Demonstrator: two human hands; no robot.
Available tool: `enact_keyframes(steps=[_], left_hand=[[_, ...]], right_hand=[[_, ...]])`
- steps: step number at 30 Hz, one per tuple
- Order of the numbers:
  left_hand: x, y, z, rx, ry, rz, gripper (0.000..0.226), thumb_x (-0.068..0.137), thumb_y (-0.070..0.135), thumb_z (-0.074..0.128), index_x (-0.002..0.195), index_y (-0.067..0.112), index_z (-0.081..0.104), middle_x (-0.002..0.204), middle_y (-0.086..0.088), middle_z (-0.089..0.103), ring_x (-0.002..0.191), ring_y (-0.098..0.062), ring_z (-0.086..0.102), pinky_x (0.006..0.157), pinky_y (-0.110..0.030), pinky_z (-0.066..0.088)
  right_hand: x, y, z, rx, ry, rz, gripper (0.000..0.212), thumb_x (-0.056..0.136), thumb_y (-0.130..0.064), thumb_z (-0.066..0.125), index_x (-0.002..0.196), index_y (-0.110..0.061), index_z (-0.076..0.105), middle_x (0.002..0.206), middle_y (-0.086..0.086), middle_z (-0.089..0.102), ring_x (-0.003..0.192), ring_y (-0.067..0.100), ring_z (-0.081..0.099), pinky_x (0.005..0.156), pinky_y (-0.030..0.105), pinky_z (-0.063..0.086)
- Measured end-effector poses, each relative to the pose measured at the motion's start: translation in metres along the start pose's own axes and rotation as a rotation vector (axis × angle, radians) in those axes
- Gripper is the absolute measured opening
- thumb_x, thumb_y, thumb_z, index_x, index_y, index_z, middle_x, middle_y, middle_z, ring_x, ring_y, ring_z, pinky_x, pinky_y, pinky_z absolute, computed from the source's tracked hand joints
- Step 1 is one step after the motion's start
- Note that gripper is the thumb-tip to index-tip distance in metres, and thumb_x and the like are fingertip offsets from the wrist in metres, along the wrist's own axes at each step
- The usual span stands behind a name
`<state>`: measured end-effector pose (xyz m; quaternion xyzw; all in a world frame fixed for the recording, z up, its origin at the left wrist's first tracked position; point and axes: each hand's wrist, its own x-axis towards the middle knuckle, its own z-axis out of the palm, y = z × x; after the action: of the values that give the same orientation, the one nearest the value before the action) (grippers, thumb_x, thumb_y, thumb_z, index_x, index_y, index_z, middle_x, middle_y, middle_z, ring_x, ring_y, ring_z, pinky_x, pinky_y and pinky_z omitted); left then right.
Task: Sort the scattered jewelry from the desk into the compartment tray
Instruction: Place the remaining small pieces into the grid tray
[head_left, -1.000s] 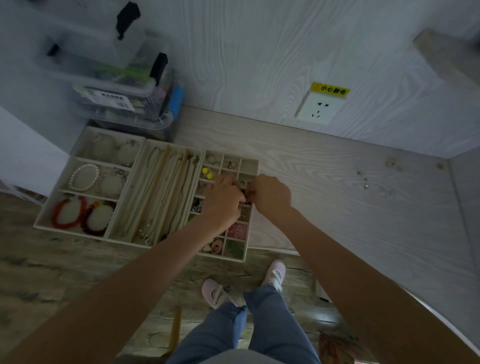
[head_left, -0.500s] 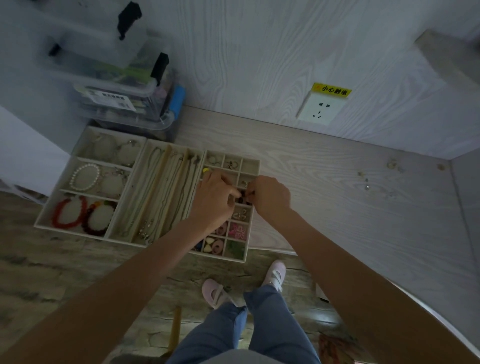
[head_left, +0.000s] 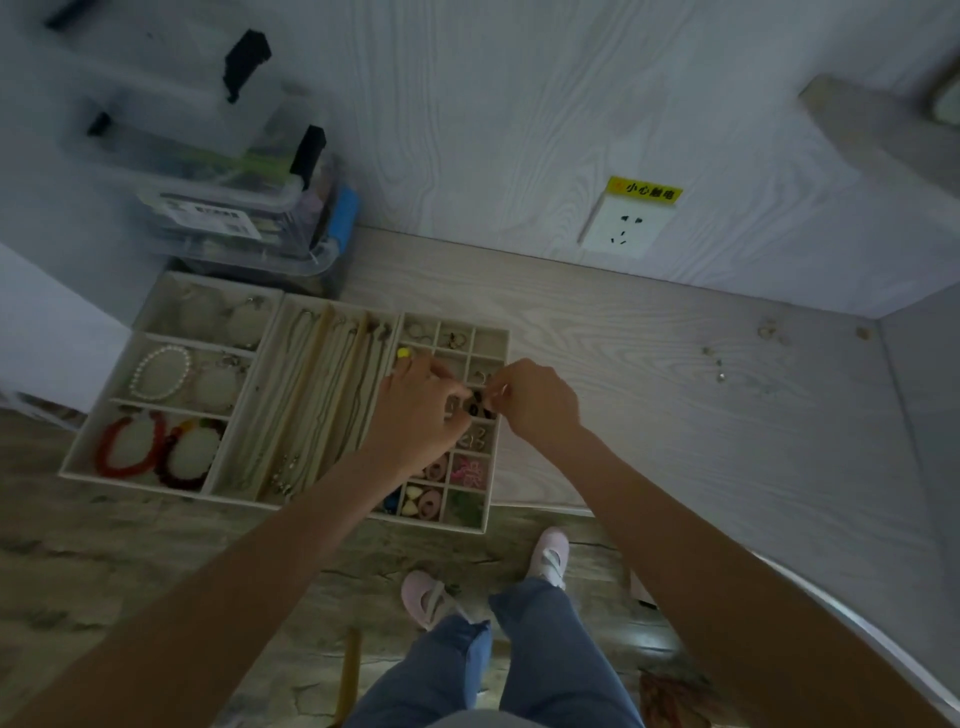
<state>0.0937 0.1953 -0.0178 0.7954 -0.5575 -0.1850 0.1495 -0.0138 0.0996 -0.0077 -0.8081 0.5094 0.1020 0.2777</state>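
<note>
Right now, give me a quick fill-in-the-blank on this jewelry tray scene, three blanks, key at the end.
1. The pearl bracelet lies in the tray's ___ section.
2. Loose jewelry sits on the desk to the ___ of the tray.
3. Both hands, left hand and right hand, work over the ___ compartments.

Missing: left; right; small

A pale wood-grain wall (head_left: 493, 104) fills 12 o'clock, carrying 1 white socket (head_left: 626, 228) under a yellow sticker (head_left: 644, 189) at 1 o'clock. Stacked clear storage boxes (head_left: 234, 208) stand at 10 o'clock, and dim grey-brown plank floor (head_left: 130, 561) spreads toward 7 o'clock.
</note>
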Motion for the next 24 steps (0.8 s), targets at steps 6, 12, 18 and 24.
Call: enact_keyframes(steps=[6, 12, 18, 24], left_hand=[[0.012, 0.021, -0.003, 0.047, -0.036, 0.043, 0.028, 0.091, 0.032, 0.052, 0.116, 0.024, 0.062, 0.117, 0.001, 0.053, 0.111, -0.017, 0.050, 0.097, -0.034, 0.040], [0.048, 0.074, -0.002, 0.132, -0.180, 0.043, 0.026, 0.093, 0.025, 0.046, 0.114, 0.017, 0.060, 0.115, -0.001, 0.058, 0.110, -0.022, 0.056, 0.094, -0.036, 0.044], [0.090, 0.151, 0.021, 0.179, -0.400, 0.089, 0.026, 0.092, 0.026, 0.048, 0.106, 0.008, 0.060, 0.110, -0.003, 0.061, 0.104, -0.022, 0.057, 0.088, -0.033, 0.045], [0.133, 0.231, 0.062, 0.102, -0.421, 0.100, 0.038, 0.095, 0.024, 0.045, 0.132, 0.014, 0.049, 0.133, -0.007, 0.047, 0.124, -0.023, 0.045, 0.101, -0.036, 0.039]], right_hand=[[-0.006, 0.026, -0.025, 0.242, 0.081, -0.088, 0.022, 0.095, -0.024, 0.052, 0.105, -0.015, 0.069, 0.098, 0.006, 0.065, 0.083, 0.018, 0.058, 0.069, 0.021, 0.037], [-0.006, 0.082, -0.050, 0.220, 0.150, -0.039, 0.024, 0.097, -0.024, 0.048, 0.111, -0.015, 0.066, 0.108, 0.009, 0.061, 0.098, 0.021, 0.060, 0.075, 0.016, 0.034], [-0.008, 0.175, -0.078, 0.191, 0.197, 0.015, 0.027, 0.096, -0.023, 0.049, 0.118, -0.013, 0.060, 0.119, 0.011, 0.057, 0.108, 0.024, 0.058, 0.094, 0.026, 0.038], [0.001, 0.267, -0.110, 0.130, 0.187, 0.122, 0.042, 0.095, -0.023, 0.050, 0.136, -0.014, 0.044, 0.138, 0.011, 0.043, 0.129, 0.024, 0.040, 0.106, 0.028, 0.029]])
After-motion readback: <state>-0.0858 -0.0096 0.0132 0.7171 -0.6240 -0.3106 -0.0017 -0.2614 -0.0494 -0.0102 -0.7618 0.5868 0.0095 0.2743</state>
